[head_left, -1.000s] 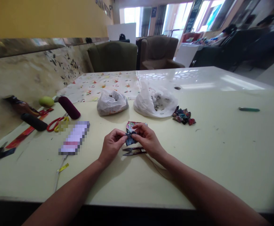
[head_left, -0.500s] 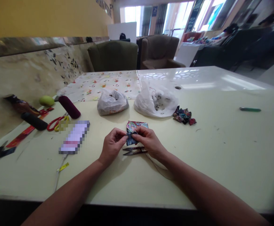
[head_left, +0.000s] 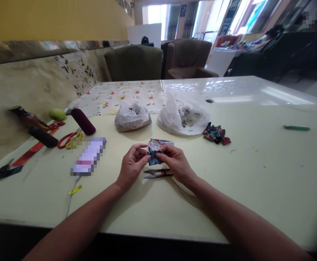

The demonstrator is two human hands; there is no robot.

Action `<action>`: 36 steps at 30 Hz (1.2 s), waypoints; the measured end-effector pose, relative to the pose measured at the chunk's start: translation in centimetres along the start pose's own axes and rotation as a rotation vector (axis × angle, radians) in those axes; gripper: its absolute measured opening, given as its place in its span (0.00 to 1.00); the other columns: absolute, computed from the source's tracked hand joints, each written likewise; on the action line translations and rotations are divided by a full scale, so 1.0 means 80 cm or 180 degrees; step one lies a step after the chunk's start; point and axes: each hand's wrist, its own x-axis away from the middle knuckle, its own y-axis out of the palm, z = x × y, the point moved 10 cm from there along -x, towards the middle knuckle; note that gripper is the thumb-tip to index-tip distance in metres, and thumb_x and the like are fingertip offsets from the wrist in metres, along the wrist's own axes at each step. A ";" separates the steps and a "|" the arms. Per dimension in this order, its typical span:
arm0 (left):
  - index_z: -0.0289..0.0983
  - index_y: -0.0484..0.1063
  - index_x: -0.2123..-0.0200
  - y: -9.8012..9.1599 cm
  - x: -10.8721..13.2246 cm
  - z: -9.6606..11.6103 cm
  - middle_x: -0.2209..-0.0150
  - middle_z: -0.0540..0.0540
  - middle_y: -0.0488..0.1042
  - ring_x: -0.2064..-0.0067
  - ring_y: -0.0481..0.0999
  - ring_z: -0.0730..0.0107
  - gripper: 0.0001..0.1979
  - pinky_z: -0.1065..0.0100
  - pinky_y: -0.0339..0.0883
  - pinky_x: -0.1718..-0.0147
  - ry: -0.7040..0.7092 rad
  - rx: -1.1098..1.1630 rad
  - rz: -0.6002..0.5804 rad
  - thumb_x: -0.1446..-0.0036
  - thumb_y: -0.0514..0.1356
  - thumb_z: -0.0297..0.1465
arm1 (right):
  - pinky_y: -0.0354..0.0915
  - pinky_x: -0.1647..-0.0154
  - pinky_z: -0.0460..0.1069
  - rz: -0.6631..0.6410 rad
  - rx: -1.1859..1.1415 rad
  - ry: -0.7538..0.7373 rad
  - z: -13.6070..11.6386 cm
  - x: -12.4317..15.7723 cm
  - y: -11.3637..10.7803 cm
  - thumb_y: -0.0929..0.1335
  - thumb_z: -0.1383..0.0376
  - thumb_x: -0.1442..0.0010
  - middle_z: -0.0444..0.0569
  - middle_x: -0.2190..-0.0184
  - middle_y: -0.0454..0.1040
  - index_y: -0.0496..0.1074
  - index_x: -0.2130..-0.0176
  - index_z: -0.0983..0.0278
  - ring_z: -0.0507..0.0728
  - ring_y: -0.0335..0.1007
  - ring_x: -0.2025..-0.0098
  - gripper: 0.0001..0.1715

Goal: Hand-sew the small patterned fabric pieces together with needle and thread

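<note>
at the left of the frame a brown bottle [head_left: 28, 117], a green fruit [head_left: 57, 114], a black thread spool [head_left: 43, 137] and a dark red thread spool [head_left: 83, 122] lie near a pair of scissors [head_left: 70, 140] with red and yellow handles. below them is a phone [head_left: 89, 157], blurred into blocks, its white cable [head_left: 68, 203] running to the bottom edge. at upper centre stand a smaller plastic bag [head_left: 132, 119] and a larger plastic bag [head_left: 172, 117], with a cluster of folded fabric pieces [head_left: 214, 133] just beside the larger one. a green pen-like tool [head_left: 296, 128] lies well apart at the right. thread snips [head_left: 155, 173] sit just below the hands, the right hand [head_left: 178, 165] covering their handle end; a thread [head_left: 184, 195] curves below that wrist.

the patterned cloth [head_left: 155, 159] is at centre frame, between the hands, bright part toward the top and dark blue part toward the bottom; i cannot tell its long axis. the right thumb and forefinger pinch its dark part; the left hand [head_left: 133, 163] pinches the left edge between thumb and a curled finger, forefinger raised. the snips lie crosswise, blades pointing left.

counted: two bags, two spools, one phone, one fruit, one bottle, one cloth in hand; the clustered pieces overlap too much to number.
</note>
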 end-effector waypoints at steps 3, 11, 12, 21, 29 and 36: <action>0.37 0.69 0.60 -0.001 0.000 0.003 0.68 0.52 0.72 0.66 0.72 0.75 0.13 0.73 0.68 0.66 0.0092 -0.0007 0.0077 0.48 0.67 0.31 | 0.58 0.71 0.46 0.0020 0.0019 0.0002 -0.002 0.001 0.000 0.73 0.60 0.46 0.42 0.77 0.67 0.69 0.73 0.65 0.49 0.61 0.73 0.13; 0.35 0.72 0.68 -0.006 0.001 0.003 0.71 0.49 0.74 0.69 0.72 0.73 0.09 0.71 0.67 0.67 0.0044 -0.0229 0.0148 0.47 0.67 0.34 | 0.58 0.71 0.46 -0.0034 0.0125 -0.0016 -0.004 0.001 0.002 0.72 0.60 0.45 0.42 0.77 0.68 0.68 0.72 0.65 0.49 0.61 0.73 0.13; 0.35 0.72 0.68 -0.007 0.001 0.004 0.71 0.49 0.74 0.69 0.72 0.73 0.09 0.71 0.68 0.67 0.0058 -0.0232 0.0174 0.47 0.67 0.34 | 0.58 0.71 0.46 -0.0050 0.0150 -0.0013 -0.004 0.001 0.003 0.72 0.59 0.45 0.42 0.77 0.68 0.69 0.72 0.65 0.50 0.62 0.73 0.13; 0.35 0.72 0.70 -0.010 0.002 0.009 0.69 0.48 0.76 0.67 0.74 0.71 0.09 0.69 0.69 0.65 0.0153 -0.0348 0.0260 0.46 0.66 0.34 | 0.61 0.70 0.47 -0.0174 0.0203 0.0035 -0.008 0.002 0.008 0.72 0.57 0.44 0.43 0.76 0.70 0.70 0.70 0.64 0.51 0.64 0.73 0.13; 0.35 0.71 0.69 -0.011 0.002 0.012 0.69 0.47 0.75 0.67 0.74 0.71 0.08 0.69 0.69 0.65 0.0209 -0.0397 0.0238 0.45 0.65 0.33 | 0.60 0.72 0.46 -0.0169 0.0149 0.0053 -0.008 0.002 0.008 0.72 0.57 0.45 0.43 0.77 0.69 0.70 0.72 0.65 0.50 0.63 0.74 0.15; 0.35 0.71 0.71 -0.011 0.002 0.013 0.68 0.47 0.75 0.67 0.74 0.71 0.08 0.69 0.68 0.66 0.0196 -0.0433 0.0283 0.46 0.65 0.33 | 0.60 0.73 0.45 -0.0141 0.0120 0.0081 -0.007 0.002 0.007 0.72 0.55 0.45 0.42 0.78 0.68 0.68 0.73 0.64 0.49 0.62 0.75 0.17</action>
